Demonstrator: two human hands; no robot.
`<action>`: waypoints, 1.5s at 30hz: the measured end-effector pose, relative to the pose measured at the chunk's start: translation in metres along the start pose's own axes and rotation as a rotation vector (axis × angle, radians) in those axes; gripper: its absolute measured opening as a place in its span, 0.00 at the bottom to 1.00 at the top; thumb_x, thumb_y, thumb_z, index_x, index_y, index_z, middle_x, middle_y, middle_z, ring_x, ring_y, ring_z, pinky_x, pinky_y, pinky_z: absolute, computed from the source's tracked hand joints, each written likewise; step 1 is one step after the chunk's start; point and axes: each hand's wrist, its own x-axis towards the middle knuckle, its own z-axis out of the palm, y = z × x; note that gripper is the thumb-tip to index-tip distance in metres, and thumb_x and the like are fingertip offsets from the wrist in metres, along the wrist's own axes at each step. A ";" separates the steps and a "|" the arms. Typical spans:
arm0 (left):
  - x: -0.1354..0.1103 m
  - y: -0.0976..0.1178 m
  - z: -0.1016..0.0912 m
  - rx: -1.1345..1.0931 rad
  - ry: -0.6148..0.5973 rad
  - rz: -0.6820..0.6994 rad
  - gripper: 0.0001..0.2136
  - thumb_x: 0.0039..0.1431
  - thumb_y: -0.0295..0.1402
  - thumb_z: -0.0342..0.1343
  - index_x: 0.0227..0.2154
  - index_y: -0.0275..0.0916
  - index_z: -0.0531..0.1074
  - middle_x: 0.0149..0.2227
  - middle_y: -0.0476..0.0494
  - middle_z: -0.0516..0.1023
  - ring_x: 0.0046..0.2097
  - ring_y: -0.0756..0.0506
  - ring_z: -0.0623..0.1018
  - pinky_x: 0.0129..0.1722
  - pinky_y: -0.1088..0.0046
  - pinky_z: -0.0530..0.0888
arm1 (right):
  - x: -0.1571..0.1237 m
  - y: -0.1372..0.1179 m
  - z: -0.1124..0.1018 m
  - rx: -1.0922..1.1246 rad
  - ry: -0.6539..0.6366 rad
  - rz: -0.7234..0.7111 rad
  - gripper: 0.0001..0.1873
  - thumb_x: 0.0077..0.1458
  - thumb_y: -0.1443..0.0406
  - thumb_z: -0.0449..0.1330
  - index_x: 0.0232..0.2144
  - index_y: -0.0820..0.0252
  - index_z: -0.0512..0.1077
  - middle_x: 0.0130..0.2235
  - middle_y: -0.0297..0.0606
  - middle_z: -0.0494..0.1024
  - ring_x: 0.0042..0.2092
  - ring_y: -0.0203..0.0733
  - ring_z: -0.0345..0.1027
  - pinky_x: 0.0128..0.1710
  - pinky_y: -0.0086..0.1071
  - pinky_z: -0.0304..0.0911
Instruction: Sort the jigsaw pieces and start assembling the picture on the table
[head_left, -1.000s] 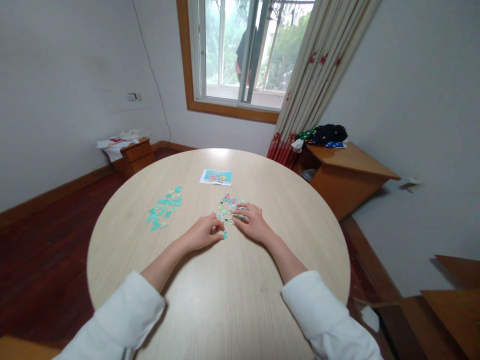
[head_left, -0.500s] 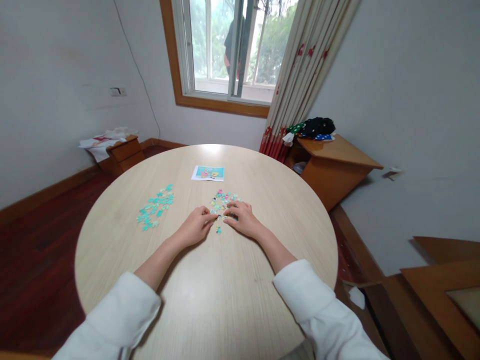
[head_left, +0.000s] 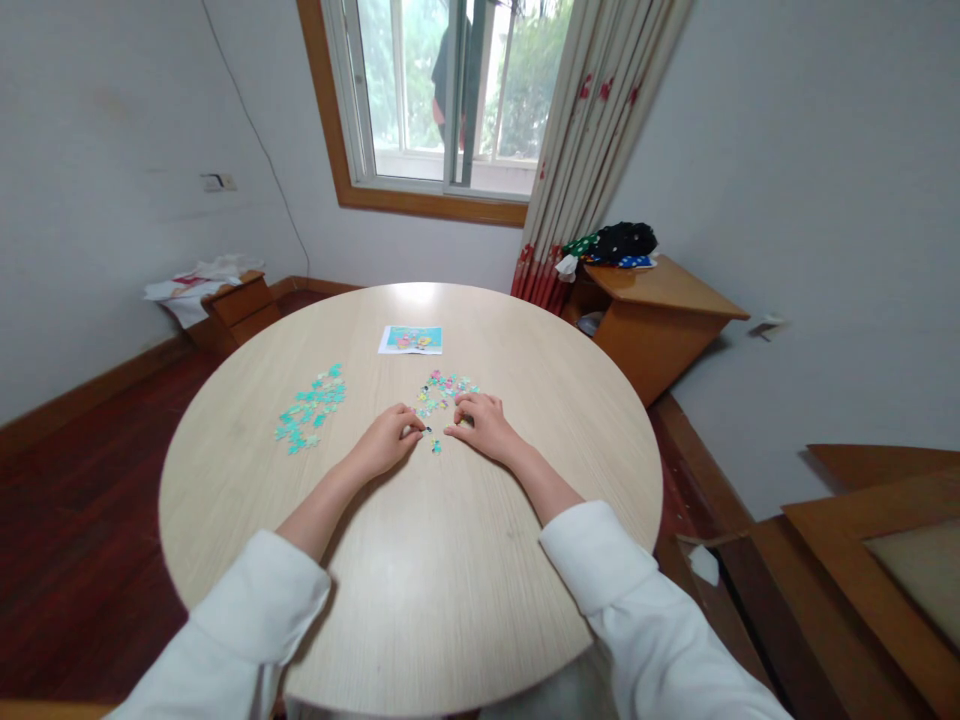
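Both my hands rest on a round pale wooden table (head_left: 420,570). My left hand (head_left: 388,440) is curled, its fingertips pinched at the near edge of a heap of mixed-colour puzzle pieces (head_left: 444,390). My right hand (head_left: 484,427) lies on the same heap with fingers bent over the pieces. What either hand holds is too small to make out. One loose piece (head_left: 436,447) lies between the hands. A second heap of teal puzzle pieces (head_left: 309,408) lies to the left. A small picture card (head_left: 410,340) lies beyond the heaps.
A wooden side cabinet (head_left: 651,310) with dark clothes (head_left: 615,242) on it stands to the right by a curtain (head_left: 592,140). A low cabinet (head_left: 238,304) with papers stands at the left wall. A window (head_left: 442,90) lies ahead. Wooden panels (head_left: 870,540) lie on the floor at right.
The camera has tilted and swung right, so the table sits lower and further left in view. Both hands stay at the mixed-colour heap, their fingers shifting slightly among the pieces.
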 end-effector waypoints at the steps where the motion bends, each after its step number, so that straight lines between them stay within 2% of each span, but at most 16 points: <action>1: 0.000 0.001 0.000 -0.006 -0.002 -0.008 0.08 0.55 0.29 0.51 0.33 0.36 0.75 0.35 0.43 0.70 0.36 0.48 0.72 0.42 0.69 0.69 | 0.000 0.000 0.000 0.001 -0.002 0.004 0.10 0.47 0.61 0.67 0.25 0.59 0.70 0.45 0.41 0.74 0.53 0.46 0.63 0.52 0.45 0.47; 7: 0.001 0.002 -0.002 -0.009 -0.016 -0.017 0.11 0.54 0.24 0.48 0.32 0.37 0.76 0.33 0.43 0.73 0.35 0.48 0.72 0.40 0.71 0.69 | 0.001 0.006 0.005 0.021 0.001 0.008 0.10 0.48 0.61 0.66 0.24 0.59 0.70 0.45 0.41 0.75 0.52 0.46 0.64 0.52 0.45 0.48; 10: 0.001 0.000 -0.001 -0.020 -0.006 -0.017 0.11 0.55 0.24 0.47 0.32 0.35 0.75 0.34 0.41 0.74 0.37 0.47 0.73 0.41 0.70 0.69 | 0.003 0.010 0.006 0.062 0.020 0.021 0.09 0.51 0.62 0.63 0.24 0.59 0.69 0.41 0.39 0.75 0.48 0.44 0.66 0.51 0.43 0.51; 15: 0.002 0.001 -0.003 -0.044 0.019 -0.037 0.11 0.58 0.28 0.47 0.34 0.35 0.74 0.35 0.41 0.75 0.37 0.46 0.73 0.41 0.69 0.69 | 0.006 0.013 0.002 0.198 0.114 0.045 0.10 0.56 0.62 0.54 0.24 0.58 0.68 0.33 0.37 0.75 0.39 0.39 0.67 0.43 0.34 0.59; 18: 0.001 0.006 -0.006 -0.018 -0.028 -0.044 0.09 0.56 0.32 0.52 0.34 0.36 0.75 0.34 0.43 0.73 0.35 0.46 0.72 0.40 0.69 0.69 | 0.007 0.014 0.000 0.272 0.166 0.105 0.11 0.55 0.61 0.52 0.24 0.58 0.68 0.30 0.36 0.73 0.35 0.39 0.66 0.38 0.32 0.61; 21: 0.000 0.009 -0.009 0.001 -0.071 -0.045 0.07 0.54 0.31 0.54 0.33 0.36 0.75 0.34 0.44 0.71 0.35 0.48 0.72 0.41 0.69 0.69 | 0.008 0.018 -0.001 0.319 0.220 0.162 0.12 0.54 0.59 0.51 0.23 0.58 0.67 0.29 0.36 0.72 0.33 0.38 0.66 0.37 0.32 0.62; 26: -0.001 0.007 -0.008 -0.013 -0.077 -0.041 0.08 0.54 0.26 0.50 0.33 0.36 0.74 0.35 0.44 0.71 0.35 0.48 0.72 0.41 0.70 0.69 | 0.011 0.030 -0.005 0.324 0.326 0.236 0.13 0.54 0.59 0.50 0.23 0.59 0.67 0.30 0.37 0.74 0.35 0.39 0.67 0.40 0.34 0.62; 32: 0.000 -0.003 -0.005 -0.016 -0.042 -0.010 0.11 0.53 0.22 0.47 0.31 0.36 0.75 0.35 0.43 0.71 0.35 0.48 0.72 0.40 0.70 0.70 | 0.012 0.041 -0.013 0.327 0.366 0.281 0.09 0.48 0.66 0.51 0.27 0.60 0.71 0.32 0.37 0.75 0.35 0.39 0.67 0.40 0.34 0.62; 37: 0.000 -0.009 -0.004 -0.023 -0.027 0.006 0.13 0.51 0.21 0.44 0.30 0.36 0.75 0.34 0.43 0.72 0.34 0.48 0.73 0.39 0.70 0.70 | 0.010 0.045 -0.020 0.220 0.344 0.310 0.12 0.42 0.71 0.50 0.28 0.61 0.72 0.28 0.35 0.71 0.29 0.37 0.62 0.34 0.32 0.60; 45: 0.000 -0.009 -0.006 -0.017 -0.005 0.011 0.13 0.50 0.22 0.45 0.29 0.36 0.74 0.33 0.43 0.73 0.32 0.48 0.72 0.38 0.70 0.70 | 0.010 0.048 -0.023 0.172 0.357 0.265 0.15 0.37 0.74 0.50 0.28 0.61 0.72 0.28 0.34 0.69 0.29 0.36 0.61 0.33 0.31 0.59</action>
